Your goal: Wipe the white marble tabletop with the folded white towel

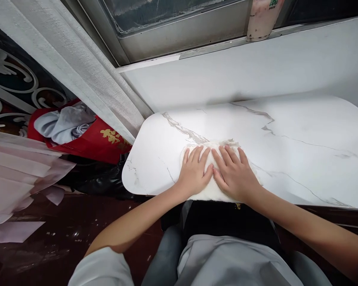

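Note:
A fluffy cream-white piece of plush fabric (213, 192) lies on the white marble-patterned table (301, 139), close to its front edge. My left hand (195, 169) rests flat on the left part of the fabric, its fingers spread. On the right part lies my right hand (235, 172), palm down, fingers also apart. The two thumbs almost meet over the middle. Both hands cover much of the fabric, so its full outline is partly hidden. A small gold-coloured metal piece (238, 206) shows just below the fabric's front edge.
A white curtain (86, 59) hangs left of the table. Beyond it is a red bag (107, 139) holding grey cloth (67, 123). Pale pink fabric (14, 174) hangs at the far left. A window frame (181, 37) and a pinkish cylinder (264, 20) are behind the table.

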Available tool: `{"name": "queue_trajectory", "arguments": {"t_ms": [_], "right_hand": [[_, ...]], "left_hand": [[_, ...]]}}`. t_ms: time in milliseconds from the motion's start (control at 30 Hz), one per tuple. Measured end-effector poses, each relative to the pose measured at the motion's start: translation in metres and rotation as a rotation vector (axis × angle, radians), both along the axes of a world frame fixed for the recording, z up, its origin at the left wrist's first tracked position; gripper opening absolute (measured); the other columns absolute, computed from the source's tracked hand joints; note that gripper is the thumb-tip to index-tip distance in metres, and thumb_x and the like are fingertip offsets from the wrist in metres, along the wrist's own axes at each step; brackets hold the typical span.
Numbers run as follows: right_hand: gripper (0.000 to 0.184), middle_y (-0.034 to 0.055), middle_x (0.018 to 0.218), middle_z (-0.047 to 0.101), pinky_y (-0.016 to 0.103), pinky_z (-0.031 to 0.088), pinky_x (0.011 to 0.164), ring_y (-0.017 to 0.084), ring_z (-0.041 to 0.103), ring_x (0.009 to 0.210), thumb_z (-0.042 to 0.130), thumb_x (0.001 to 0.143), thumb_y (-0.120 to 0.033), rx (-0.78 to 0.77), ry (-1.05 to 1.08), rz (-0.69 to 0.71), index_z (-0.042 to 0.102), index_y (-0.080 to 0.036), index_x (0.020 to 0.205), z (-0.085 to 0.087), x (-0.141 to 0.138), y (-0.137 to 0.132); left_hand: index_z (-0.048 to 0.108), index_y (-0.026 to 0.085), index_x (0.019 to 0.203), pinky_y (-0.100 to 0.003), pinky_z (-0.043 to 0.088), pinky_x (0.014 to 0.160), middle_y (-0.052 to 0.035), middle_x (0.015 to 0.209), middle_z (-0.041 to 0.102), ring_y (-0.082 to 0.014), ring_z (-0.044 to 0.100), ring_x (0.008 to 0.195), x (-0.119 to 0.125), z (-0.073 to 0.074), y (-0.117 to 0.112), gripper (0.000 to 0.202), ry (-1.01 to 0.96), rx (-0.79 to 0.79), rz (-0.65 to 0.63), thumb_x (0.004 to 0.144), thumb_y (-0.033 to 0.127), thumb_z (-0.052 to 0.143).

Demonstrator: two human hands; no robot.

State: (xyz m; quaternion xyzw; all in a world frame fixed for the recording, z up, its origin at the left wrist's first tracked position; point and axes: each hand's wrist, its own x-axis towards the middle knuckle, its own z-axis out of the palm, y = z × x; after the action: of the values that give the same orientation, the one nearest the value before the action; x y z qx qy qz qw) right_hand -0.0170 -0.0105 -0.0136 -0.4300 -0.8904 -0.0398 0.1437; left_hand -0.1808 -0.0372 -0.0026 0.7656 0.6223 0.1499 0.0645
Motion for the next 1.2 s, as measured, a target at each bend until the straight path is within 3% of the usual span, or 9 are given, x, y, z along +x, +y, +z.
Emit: {"name": "queue_trajectory", "arguments": {"t_ms": [133, 367, 567, 700, 867, 1033, 1200], "right_hand": [[0.061, 0.0233, 0.15, 0.046, 0.062, 0.026, 0.113, 0.037, 0.039, 0.141, 0.022, 0.099, -0.033, -0.016, -0.043, -0.011, 0.043, -0.005, 0.149, 0.006, -0.014, 0.046], [0.06, 0.0241, 0.15, 0.045, 0.062, 0.023, 0.113, 0.037, 0.034, 0.142, 0.022, 0.099, -0.034, -0.062, -0.003, -0.058, 0.039, -0.005, 0.149, 0.005, -0.048, 0.155], [0.058, 0.0195, 0.146, 0.049, 0.059, 0.022, 0.112, 0.034, 0.04, 0.135, 0.025, 0.097, -0.035, -0.086, 0.069, -0.021, 0.042, -0.011, 0.147, 0.001, -0.052, 0.218], [0.056, 0.0156, 0.142, 0.054, 0.056, 0.024, 0.111, 0.033, 0.043, 0.13, 0.028, 0.095, -0.035, -0.102, 0.131, -0.005, 0.046, -0.015, 0.144, 0.002, -0.051, 0.24], [0.056, 0.0134, 0.142, 0.055, 0.054, 0.026, 0.111, 0.032, 0.044, 0.129, 0.028, 0.095, -0.035, -0.104, 0.128, -0.022, 0.047, -0.016, 0.145, 0.004, -0.051, 0.246], [0.058, 0.0141, 0.147, 0.051, 0.055, 0.022, 0.114, 0.032, 0.041, 0.133, 0.026, 0.097, -0.034, -0.096, 0.069, -0.034, 0.041, -0.014, 0.149, 0.004, -0.048, 0.239], [0.058, 0.0155, 0.149, 0.049, 0.055, 0.021, 0.116, 0.031, 0.041, 0.137, 0.027, 0.097, -0.035, -0.103, 0.102, -0.032, 0.043, -0.013, 0.149, 0.001, -0.034, 0.216]], "left_hand": [[0.04, 0.012, 0.148, -0.051, 0.015, 0.126, -0.0156, 0.155, 0.044, -0.026, 0.033, 0.149, -0.009, 0.003, 0.049, 0.052, 0.075, -0.016, 0.036, 0.101, 0.033, 0.035], [0.039, 0.016, 0.149, -0.044, 0.014, 0.125, -0.0106, 0.156, 0.044, -0.02, 0.033, 0.147, -0.04, 0.002, 0.165, 0.049, 0.079, -0.005, 0.014, 0.103, 0.032, 0.034], [0.039, 0.017, 0.149, -0.045, 0.017, 0.124, -0.0115, 0.153, 0.047, -0.0218, 0.037, 0.145, -0.044, -0.004, 0.22, 0.05, 0.069, 0.035, 0.061, 0.103, 0.034, 0.033], [0.041, 0.018, 0.148, -0.045, 0.018, 0.123, -0.0109, 0.15, 0.049, -0.0222, 0.041, 0.142, -0.044, -0.006, 0.239, 0.049, 0.052, 0.067, 0.08, 0.102, 0.033, 0.032], [0.043, 0.018, 0.146, -0.044, 0.02, 0.123, -0.0103, 0.148, 0.052, -0.0223, 0.043, 0.14, -0.044, -0.006, 0.246, 0.048, 0.031, 0.08, 0.08, 0.102, 0.032, 0.033], [0.041, 0.017, 0.149, -0.045, 0.016, 0.124, -0.0103, 0.152, 0.049, -0.0214, 0.039, 0.143, -0.04, -0.006, 0.238, 0.049, 0.034, 0.068, 0.099, 0.102, 0.031, 0.031], [0.038, 0.018, 0.151, -0.045, 0.015, 0.125, -0.0099, 0.155, 0.045, -0.0203, 0.035, 0.146, -0.027, -0.006, 0.214, 0.051, 0.064, 0.047, 0.09, 0.102, 0.032, 0.032]]}}
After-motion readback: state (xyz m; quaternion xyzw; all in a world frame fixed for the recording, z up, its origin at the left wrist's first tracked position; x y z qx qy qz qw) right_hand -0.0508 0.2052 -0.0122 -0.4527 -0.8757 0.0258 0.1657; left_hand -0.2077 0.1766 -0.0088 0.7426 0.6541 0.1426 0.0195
